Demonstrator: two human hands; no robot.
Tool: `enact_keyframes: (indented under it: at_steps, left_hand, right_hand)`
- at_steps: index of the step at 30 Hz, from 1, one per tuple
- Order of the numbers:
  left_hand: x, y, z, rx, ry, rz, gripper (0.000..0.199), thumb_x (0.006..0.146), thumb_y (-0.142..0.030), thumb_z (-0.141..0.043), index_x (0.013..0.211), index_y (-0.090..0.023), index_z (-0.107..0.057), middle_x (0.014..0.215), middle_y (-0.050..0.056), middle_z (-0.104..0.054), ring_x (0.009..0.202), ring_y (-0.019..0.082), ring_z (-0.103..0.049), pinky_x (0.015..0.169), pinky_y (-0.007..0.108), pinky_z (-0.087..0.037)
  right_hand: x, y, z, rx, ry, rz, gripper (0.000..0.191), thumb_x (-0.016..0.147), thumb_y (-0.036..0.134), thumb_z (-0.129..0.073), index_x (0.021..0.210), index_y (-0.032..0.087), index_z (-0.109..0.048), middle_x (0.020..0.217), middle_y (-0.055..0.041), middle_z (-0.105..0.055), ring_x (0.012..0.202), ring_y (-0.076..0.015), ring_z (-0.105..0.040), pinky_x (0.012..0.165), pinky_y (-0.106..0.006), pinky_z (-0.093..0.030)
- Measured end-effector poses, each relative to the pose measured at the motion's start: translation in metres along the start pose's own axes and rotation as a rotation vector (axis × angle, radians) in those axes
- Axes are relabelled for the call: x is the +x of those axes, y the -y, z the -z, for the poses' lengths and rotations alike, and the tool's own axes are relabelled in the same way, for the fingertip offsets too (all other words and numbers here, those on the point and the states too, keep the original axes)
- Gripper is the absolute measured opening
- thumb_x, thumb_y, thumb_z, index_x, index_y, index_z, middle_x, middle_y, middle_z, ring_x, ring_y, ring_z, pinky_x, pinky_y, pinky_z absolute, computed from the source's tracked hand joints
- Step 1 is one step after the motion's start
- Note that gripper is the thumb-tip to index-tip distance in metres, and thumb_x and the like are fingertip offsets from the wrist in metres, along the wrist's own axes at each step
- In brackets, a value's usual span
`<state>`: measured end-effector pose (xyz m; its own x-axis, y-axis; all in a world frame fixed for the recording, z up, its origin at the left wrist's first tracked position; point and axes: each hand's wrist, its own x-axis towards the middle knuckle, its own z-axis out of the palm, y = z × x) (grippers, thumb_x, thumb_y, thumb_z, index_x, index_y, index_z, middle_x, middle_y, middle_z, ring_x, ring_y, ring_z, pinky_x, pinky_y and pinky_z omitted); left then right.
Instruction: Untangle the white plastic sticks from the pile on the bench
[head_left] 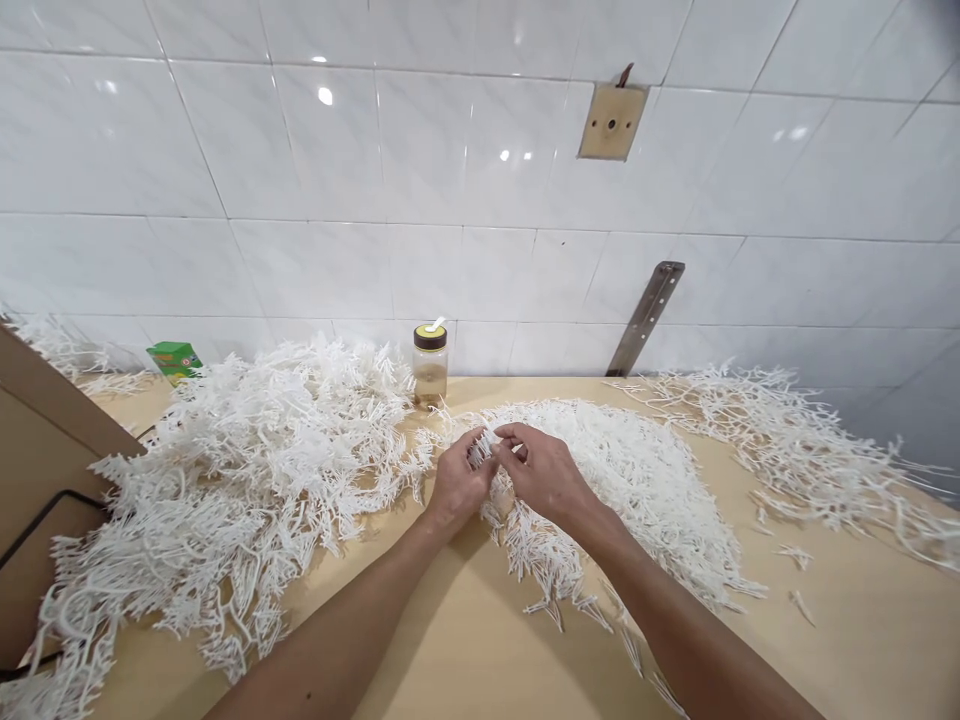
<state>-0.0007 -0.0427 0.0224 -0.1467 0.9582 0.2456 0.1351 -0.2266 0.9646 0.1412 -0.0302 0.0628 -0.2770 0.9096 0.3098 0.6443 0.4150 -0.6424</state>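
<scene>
Above the middle of the table, my left hand (456,485) is closed around a bunch of small white plastic pieces (482,448), whose thin prongs show between the fingers. My right hand (546,472) meets it from the right, thumb and fingertips pinched together at the same bunch. Exactly what the right fingertips grip is too small to make out. Left of the hands lies a large tangled heap of white branched plastic strands (277,450). Under and beyond my right hand spreads a dense pile of short white pieces (645,485), with some trailing toward me.
Thin white stems (802,440) lie scattered at the far right. A lidded jar (430,378) stands near the tiled wall, a green box (175,360) behind the left heap. A metal strip (646,318) leans on the wall. A brown panel (45,470) borders the left side.
</scene>
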Motion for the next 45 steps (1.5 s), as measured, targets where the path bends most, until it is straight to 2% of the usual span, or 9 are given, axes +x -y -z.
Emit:
enact_keyframes:
  at_steps: [6,11,17,21,27,31,36,42,45]
  left_hand:
    - [-0.006,-0.004,-0.008,0.022,0.186,-0.135,0.037,0.077,-0.017,-0.061,0.113,-0.019,-0.063,0.108,0.009,-0.069,0.101,0.025,-0.062,0.091,0.037,-0.048]
    - [-0.006,0.004,-0.009,0.006,0.289,-0.232,0.059,0.065,-0.006,-0.058,0.123,-0.020,-0.059,0.124,0.011,-0.062,0.118,0.030,-0.055,0.102,0.043,-0.043]
    - [-0.004,0.025,-0.007,0.000,0.218,-0.135,0.085,0.055,-0.003,-0.062,0.138,-0.019,-0.051,0.153,0.012,-0.037,0.145,0.038,-0.023,0.120,0.053,-0.019]
    - [-0.001,0.025,-0.006,0.009,0.191,-0.108,0.082,0.055,-0.005,-0.063,0.135,-0.016,-0.054,0.154,0.012,-0.037,0.145,0.036,-0.023,0.120,0.051,-0.019]
    - [0.007,0.008,0.000,-0.351,0.125,0.050,0.045,0.065,-0.016,-0.065,0.109,-0.013,-0.068,0.115,0.014,-0.069,0.112,0.029,-0.062,0.103,0.046,-0.045]
    - [0.013,0.008,0.004,-0.416,-0.020,0.177,0.021,0.071,-0.025,-0.069,0.088,-0.013,-0.072,0.085,0.011,-0.074,0.087,0.023,-0.069,0.091,0.042,-0.052]
    - [0.018,0.014,0.003,-0.378,-0.050,0.214,0.021,0.066,-0.025,-0.076,0.083,-0.014,-0.070,0.077,0.006,-0.071,0.072,0.017,-0.068,0.079,0.035,-0.055]
    - [0.014,0.004,0.006,-0.312,0.102,0.228,0.034,0.068,-0.034,-0.077,0.095,-0.015,-0.070,0.078,0.006,-0.070,0.065,0.015,-0.066,0.064,0.029,-0.053]
    - [0.014,0.004,0.007,-0.327,0.165,0.261,0.035,0.071,-0.046,-0.074,0.087,-0.016,-0.067,0.069,0.003,-0.066,0.058,0.015,-0.063,0.056,0.026,-0.049]
  right_hand:
    - [0.007,-0.010,-0.006,-0.010,-0.030,-0.014,0.017,0.087,0.026,-0.054,0.091,0.021,-0.070,0.092,-0.0040,-0.073,0.080,-0.0187,-0.066,0.076,-0.033,-0.049]
    - [0.009,-0.015,-0.006,0.084,-0.056,-0.086,0.014,0.084,0.029,-0.058,0.088,0.021,-0.069,0.087,-0.0031,-0.072,0.072,-0.0175,-0.065,0.069,-0.032,-0.051]
    - [0.013,-0.027,-0.009,0.201,0.011,-0.119,0.013,0.081,0.029,-0.059,0.084,0.020,-0.068,0.075,-0.0021,-0.069,0.060,-0.0151,-0.063,0.052,-0.026,-0.050]
    - [0.014,-0.026,-0.005,0.304,0.058,-0.201,0.010,0.078,0.028,-0.060,0.075,0.019,-0.061,0.060,0.0016,-0.062,0.046,-0.0125,-0.058,0.044,-0.024,-0.048]
    - [0.016,-0.026,-0.001,0.418,0.028,-0.278,0.013,0.081,0.030,-0.060,0.078,0.018,-0.057,0.060,0.0014,-0.063,0.043,-0.0122,-0.059,0.043,-0.024,-0.049]
    - [0.017,-0.029,0.000,0.517,0.021,-0.244,0.019,0.081,0.035,-0.063,0.077,0.018,-0.056,0.056,0.0023,-0.060,0.044,-0.0116,-0.057,0.044,-0.026,-0.051]
    - [0.018,-0.028,0.002,0.661,0.027,-0.236,0.022,0.078,0.037,-0.067,0.077,0.018,-0.057,0.055,0.0030,-0.058,0.046,-0.0107,-0.053,0.043,-0.026,-0.050]
    - [0.018,-0.027,0.000,0.825,0.116,-0.235,0.029,0.072,0.039,-0.074,0.085,0.015,-0.064,0.062,0.0018,-0.058,0.059,-0.0120,-0.055,0.046,-0.024,-0.051]
    - [0.018,-0.029,-0.003,0.823,0.161,-0.219,0.032,0.071,0.042,-0.076,0.085,0.015,-0.066,0.065,0.0008,-0.059,0.062,-0.0121,-0.056,0.048,-0.024,-0.051]
